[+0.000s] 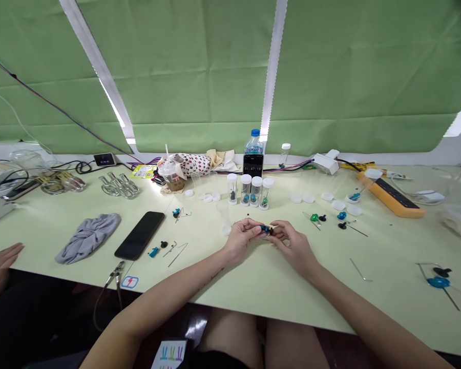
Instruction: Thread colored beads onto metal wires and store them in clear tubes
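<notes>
My left hand [241, 241] pinches a small blue and black plastic part [266, 229] between thumb and fingers over the middle of the table. From the other side, the fingertips of my right hand [295, 250] close on the black end of the same part. Fingers cover much of it, so its exact kind is unclear. Just beyond my hands, several clear tubes with white lids, one of them a tube with green contents [265, 195], stand in a row. An empty-looking clear tube [223, 212] is left of them.
Blue and black pieces with bent wires [153, 251] lie left; a green piece [314, 218] and a blue piece [438, 282] lie right. A dark phone [140, 236], grey scrunchie [89, 239], lidded drink cup [172, 179] and orange power strip [394, 197] surround the workspace. Another person's hand [0, 269] rests far left.
</notes>
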The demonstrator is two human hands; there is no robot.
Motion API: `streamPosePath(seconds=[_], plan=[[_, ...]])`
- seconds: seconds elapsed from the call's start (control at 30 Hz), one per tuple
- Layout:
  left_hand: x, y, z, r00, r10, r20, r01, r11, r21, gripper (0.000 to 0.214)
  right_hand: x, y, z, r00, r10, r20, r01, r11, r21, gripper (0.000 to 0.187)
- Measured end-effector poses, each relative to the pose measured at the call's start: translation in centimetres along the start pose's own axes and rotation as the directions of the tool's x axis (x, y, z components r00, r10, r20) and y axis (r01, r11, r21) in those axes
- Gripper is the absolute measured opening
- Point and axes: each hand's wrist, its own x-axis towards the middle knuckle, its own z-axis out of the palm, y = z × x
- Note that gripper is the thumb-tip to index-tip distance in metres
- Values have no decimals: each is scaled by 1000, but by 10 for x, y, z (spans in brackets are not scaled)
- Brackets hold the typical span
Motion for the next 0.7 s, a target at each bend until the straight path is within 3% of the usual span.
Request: streamPosePath(seconds=[0.7], plan=[[1, -2, -2, 1000, 0, -3, 0, 1000, -11, 26, 0, -2, -1, 1000, -8, 18, 8, 1000, 4, 25]])
